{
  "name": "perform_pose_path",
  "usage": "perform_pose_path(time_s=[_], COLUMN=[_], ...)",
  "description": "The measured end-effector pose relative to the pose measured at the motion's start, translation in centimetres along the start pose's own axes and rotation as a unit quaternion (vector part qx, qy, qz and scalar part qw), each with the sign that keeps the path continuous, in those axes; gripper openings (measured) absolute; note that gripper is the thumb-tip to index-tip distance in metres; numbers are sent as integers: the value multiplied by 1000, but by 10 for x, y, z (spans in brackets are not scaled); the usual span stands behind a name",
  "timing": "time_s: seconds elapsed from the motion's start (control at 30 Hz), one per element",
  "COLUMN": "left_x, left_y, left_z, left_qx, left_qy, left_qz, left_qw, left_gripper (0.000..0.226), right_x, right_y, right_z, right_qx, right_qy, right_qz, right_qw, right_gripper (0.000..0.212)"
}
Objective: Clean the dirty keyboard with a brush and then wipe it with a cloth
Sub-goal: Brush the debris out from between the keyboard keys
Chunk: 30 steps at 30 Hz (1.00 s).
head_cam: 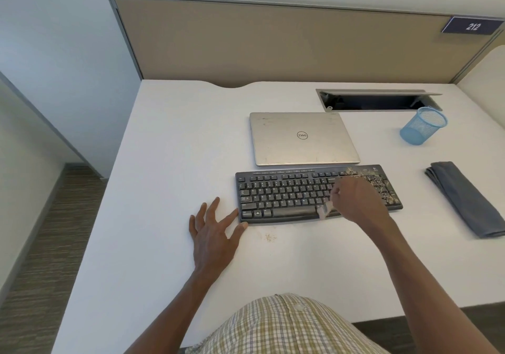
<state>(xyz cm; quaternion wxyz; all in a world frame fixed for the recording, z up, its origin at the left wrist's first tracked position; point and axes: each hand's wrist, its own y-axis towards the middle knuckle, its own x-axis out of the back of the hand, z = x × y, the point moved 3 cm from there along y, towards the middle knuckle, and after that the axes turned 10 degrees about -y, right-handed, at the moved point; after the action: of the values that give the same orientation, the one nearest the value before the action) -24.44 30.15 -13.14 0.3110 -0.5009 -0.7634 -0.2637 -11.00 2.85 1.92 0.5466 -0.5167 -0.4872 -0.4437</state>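
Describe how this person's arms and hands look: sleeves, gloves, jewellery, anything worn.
Both forearms are bare up to the frame's edge, so no sleeves show. The left hand and the right hand wear no gloves, and no watch, ring or bracelet is visible. At the bottom, the torso wears a checked shirt, pale with green and grey lines and a button.

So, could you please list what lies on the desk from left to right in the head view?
left hand → keyboard → brush → right hand → blue mesh cup → folded grey cloth.
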Motion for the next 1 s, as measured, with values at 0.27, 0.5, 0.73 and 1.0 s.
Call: perform_pose_path(time_s=[0.27, 0.5, 0.73, 1.0], left_x=[1, 2, 0, -2], left_y=[0, 0, 0, 1], left_z=[-1, -2, 0, 1], left_qx=[2, 2, -1, -2], left_qy=[1, -4, -1, -1], left_qz=[2, -1, -3, -9], left_qw=[1000, 1000, 1000, 1000], left_gripper=[55, 55, 55, 56], right_x=[9, 10, 0, 11], right_y=[-3, -13, -14, -4], right_z=[2, 45, 77, 75], right_qx=[53, 255, 316, 259], right_qy=[-11, 97, 86, -66], right_qz=[18, -37, -15, -2], right_qw=[998, 961, 945, 964], right_gripper=[22, 17, 21, 26])
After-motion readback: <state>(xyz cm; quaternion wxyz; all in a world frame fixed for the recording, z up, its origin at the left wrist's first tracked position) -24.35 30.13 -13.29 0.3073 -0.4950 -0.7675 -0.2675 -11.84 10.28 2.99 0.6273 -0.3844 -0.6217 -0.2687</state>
